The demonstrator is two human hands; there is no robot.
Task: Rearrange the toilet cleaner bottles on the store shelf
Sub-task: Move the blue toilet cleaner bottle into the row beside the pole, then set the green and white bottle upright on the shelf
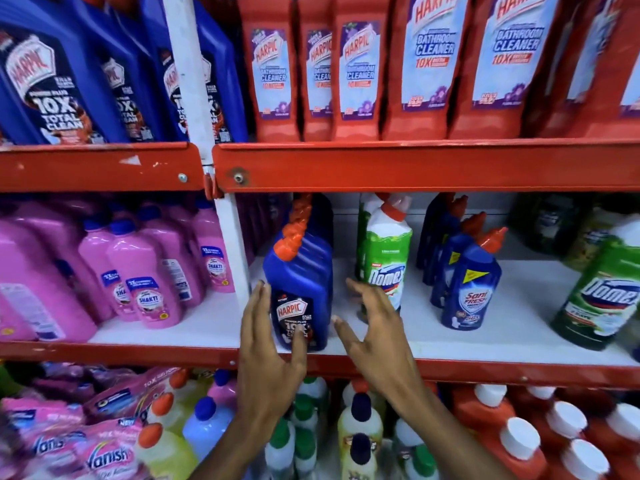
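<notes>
A row of blue Harpic toilet cleaner bottles (300, 282) with orange caps stands on the white middle shelf (485, 344), front to back. My left hand (265, 344) is spread against the front bottle's left side, thumb across its lower front. My right hand (372, 327) hovers open just right of that bottle, fingers apart, holding nothing. Behind my right hand stands a green and white Domex bottle (386, 258). Further right is a line of blue Sani Fresh bottles (469, 292).
A large dark green Domex bottle (602, 296) stands at the shelf's right end. Pink Shakti bottles (149, 282) fill the left bay. Red and blue Harpic bottles crowd the upper shelf. Below are many capped bottles and Vanish pouches (104, 452). A white upright post (232, 244) divides the bays.
</notes>
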